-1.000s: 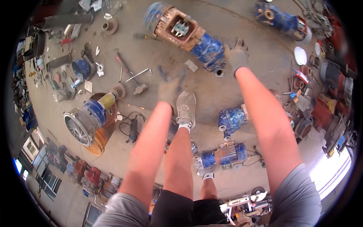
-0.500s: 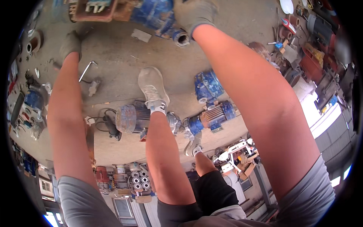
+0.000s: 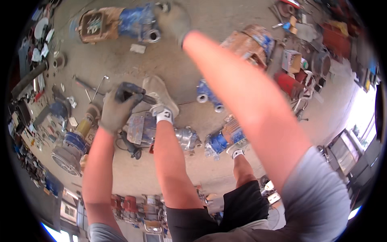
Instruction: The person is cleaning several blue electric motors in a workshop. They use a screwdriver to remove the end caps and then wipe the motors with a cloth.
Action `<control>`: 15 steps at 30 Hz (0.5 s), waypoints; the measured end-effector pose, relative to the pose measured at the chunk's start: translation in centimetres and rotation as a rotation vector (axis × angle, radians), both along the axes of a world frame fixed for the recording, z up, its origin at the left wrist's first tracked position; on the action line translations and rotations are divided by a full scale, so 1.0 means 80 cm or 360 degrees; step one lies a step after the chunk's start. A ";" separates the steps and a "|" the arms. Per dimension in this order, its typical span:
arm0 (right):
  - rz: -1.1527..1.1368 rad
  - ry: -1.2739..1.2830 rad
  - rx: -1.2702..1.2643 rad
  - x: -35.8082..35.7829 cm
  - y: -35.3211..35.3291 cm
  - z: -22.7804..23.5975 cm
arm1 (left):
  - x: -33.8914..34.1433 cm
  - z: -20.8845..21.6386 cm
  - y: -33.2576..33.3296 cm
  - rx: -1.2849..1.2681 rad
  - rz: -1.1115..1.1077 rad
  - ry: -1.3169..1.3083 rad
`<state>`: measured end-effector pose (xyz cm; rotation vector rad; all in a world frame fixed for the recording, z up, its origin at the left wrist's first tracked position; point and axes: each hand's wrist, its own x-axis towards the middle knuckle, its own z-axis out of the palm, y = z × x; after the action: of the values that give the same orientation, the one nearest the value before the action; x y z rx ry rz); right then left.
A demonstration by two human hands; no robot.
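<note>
My left hand point(image 3: 117, 107), in a grey glove with dark fingertips, is raised above the floor near my shoe. Its fingers are closed around a short dark rod point(image 3: 149, 99), whose exact kind I cannot make out. My right hand point(image 3: 175, 22), also gloved, is stretched forward to the right end of a blue gear motor point(image 3: 137, 22). Motion smears its fingers, so their grip is unclear. An open junction box point(image 3: 93, 26) with wires inside sits on the motor's rusty left part. A round flanged opening point(image 3: 153, 35) faces me.
An L-shaped hex key point(image 3: 100, 86) and a dark-handled tool point(image 3: 84, 84) lie left of my shoe point(image 3: 158, 90). Around my legs are a grey-blue motor point(image 3: 141, 129), a blue-brown motor point(image 3: 225, 137) and a corded power tool point(image 3: 129, 145). A rusty motor housing point(image 3: 250, 44) stands right.
My left hand has come back from the far left toward my shoe, with the dark rod now visible in it. My right hand stays by the blue motor's right end. The view has shifted.
</note>
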<state>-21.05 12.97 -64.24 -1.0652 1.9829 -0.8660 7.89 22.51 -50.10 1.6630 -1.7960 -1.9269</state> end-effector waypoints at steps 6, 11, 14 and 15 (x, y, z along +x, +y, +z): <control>-0.0564 -0.1512 -0.0022 -0.097 0.468 0.205 | -0.217 0.071 0.215 0.0774 0.0981 0.0753; -0.1437 -0.2077 -0.0459 -0.212 0.706 0.309 | -0.441 0.098 0.362 0.0957 0.0079 0.0673; -0.1537 -0.2067 -0.1122 -0.257 0.740 0.334 | -0.519 0.083 0.420 0.0617 -0.0583 0.0701; -0.1639 -0.1907 -0.1109 -0.264 0.759 0.320 | -0.543 0.072 0.440 0.0514 -0.0749 0.0691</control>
<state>-42.14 73.71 -38.62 0.3800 1.0193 -2.1490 -35.58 57.71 -44.35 0.7942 -1.8774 -2.6273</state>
